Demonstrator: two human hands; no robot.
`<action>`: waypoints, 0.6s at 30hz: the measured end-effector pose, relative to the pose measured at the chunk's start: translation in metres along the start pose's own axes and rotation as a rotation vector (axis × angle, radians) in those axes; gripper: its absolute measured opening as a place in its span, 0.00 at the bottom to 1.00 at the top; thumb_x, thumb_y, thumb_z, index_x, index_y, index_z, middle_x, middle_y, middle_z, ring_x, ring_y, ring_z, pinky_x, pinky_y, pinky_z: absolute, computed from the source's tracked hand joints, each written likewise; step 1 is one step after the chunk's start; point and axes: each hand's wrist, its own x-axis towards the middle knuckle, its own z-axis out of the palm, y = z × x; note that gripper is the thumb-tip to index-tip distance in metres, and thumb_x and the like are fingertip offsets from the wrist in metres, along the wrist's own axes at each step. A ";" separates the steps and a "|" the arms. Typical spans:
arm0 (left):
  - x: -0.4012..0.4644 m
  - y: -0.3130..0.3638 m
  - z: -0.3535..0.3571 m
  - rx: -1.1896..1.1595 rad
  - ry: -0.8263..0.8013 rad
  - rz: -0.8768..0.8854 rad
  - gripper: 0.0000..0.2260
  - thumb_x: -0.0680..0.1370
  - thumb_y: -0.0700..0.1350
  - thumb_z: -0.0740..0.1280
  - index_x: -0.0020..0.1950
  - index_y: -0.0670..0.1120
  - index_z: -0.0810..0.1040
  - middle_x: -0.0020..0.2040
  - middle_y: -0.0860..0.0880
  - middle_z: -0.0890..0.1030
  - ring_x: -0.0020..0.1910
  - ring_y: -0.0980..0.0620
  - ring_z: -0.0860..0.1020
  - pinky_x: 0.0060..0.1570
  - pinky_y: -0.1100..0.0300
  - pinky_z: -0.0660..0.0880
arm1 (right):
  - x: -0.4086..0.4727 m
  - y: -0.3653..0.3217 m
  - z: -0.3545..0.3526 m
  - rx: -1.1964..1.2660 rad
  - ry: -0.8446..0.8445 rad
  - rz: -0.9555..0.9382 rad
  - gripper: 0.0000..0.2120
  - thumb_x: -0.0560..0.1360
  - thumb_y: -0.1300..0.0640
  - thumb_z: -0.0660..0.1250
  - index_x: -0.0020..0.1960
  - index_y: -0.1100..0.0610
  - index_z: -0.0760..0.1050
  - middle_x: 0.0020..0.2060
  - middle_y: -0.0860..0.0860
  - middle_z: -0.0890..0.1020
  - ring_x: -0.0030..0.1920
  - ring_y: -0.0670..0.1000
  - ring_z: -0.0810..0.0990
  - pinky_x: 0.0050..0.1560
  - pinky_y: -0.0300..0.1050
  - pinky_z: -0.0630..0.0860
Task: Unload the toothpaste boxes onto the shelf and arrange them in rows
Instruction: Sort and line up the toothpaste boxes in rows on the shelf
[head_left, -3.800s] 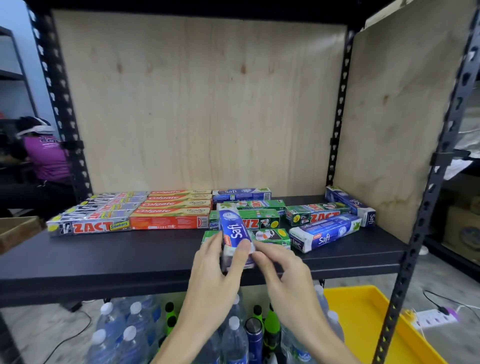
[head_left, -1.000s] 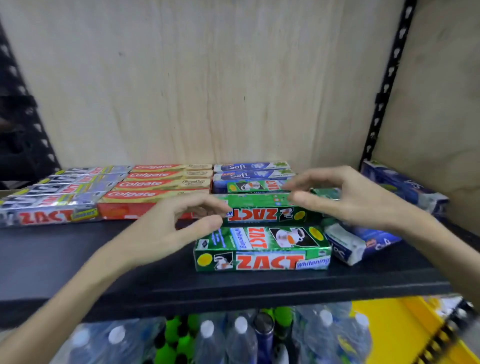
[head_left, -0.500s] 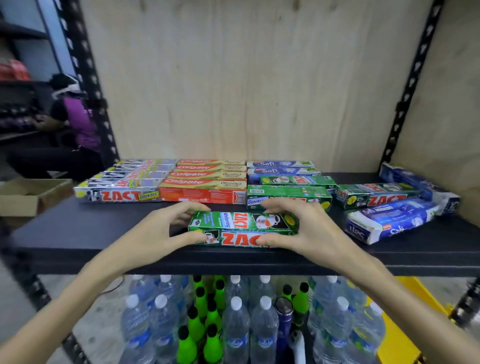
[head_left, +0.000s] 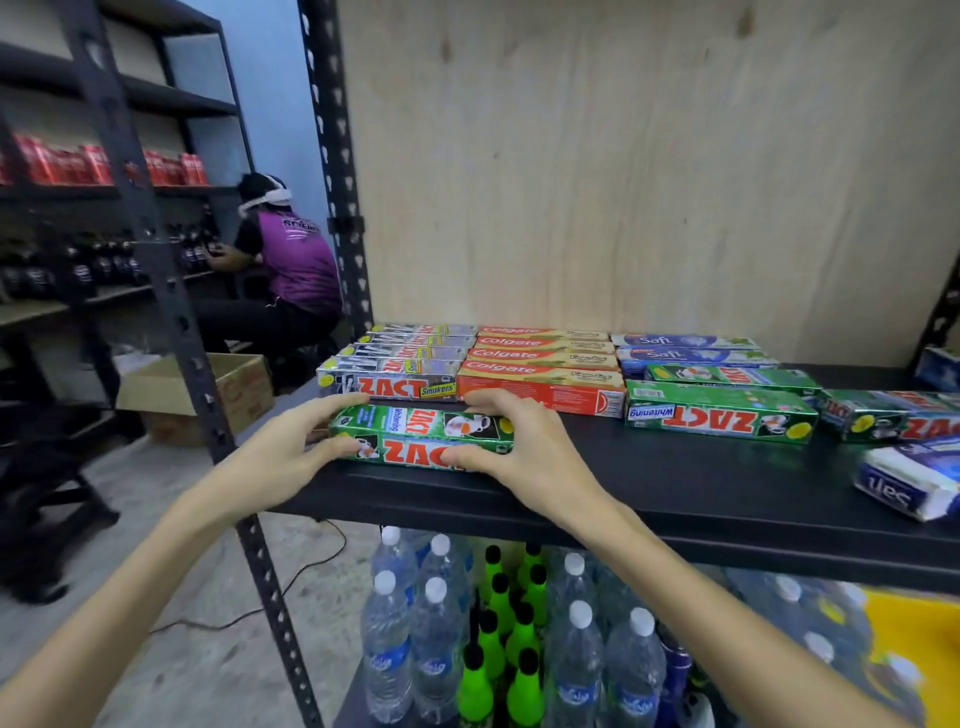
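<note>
Green Zact box (head_left: 423, 437) lies flat near the front edge of the black shelf (head_left: 675, 483), just in front of the silver Zact Smokers row (head_left: 395, 374) and the red Colgate row (head_left: 543, 371). Left hand (head_left: 280, 457) grips its left end, right hand (head_left: 524, 452) its right end — fingers curled over the top, thumbs on the front face. To its right, apart: another green Zact box (head_left: 719, 415). Below the shelf — water bottles (head_left: 436, 634).

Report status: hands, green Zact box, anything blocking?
Left hand and right hand grip green Zact box by its ends. Box at shelf front. Nothing blocking.
</note>
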 end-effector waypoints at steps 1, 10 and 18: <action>-0.002 0.001 0.000 -0.007 0.009 -0.011 0.27 0.76 0.53 0.66 0.76 0.56 0.68 0.72 0.57 0.72 0.69 0.60 0.73 0.68 0.51 0.73 | 0.001 -0.001 0.000 0.011 -0.012 0.006 0.34 0.69 0.37 0.76 0.71 0.45 0.72 0.63 0.41 0.79 0.65 0.41 0.73 0.65 0.40 0.71; 0.018 0.095 0.051 0.044 0.240 0.270 0.24 0.75 0.60 0.70 0.71 0.59 0.73 0.68 0.64 0.74 0.69 0.67 0.68 0.67 0.64 0.63 | -0.042 0.034 -0.098 -0.122 0.203 0.096 0.25 0.74 0.37 0.70 0.68 0.45 0.75 0.63 0.38 0.79 0.65 0.40 0.74 0.67 0.42 0.70; 0.111 0.202 0.163 0.201 0.058 0.387 0.23 0.78 0.56 0.70 0.71 0.51 0.75 0.69 0.54 0.76 0.68 0.54 0.72 0.62 0.64 0.65 | -0.066 0.106 -0.194 -0.701 0.224 0.309 0.30 0.76 0.40 0.69 0.74 0.51 0.69 0.68 0.53 0.77 0.70 0.58 0.69 0.66 0.54 0.64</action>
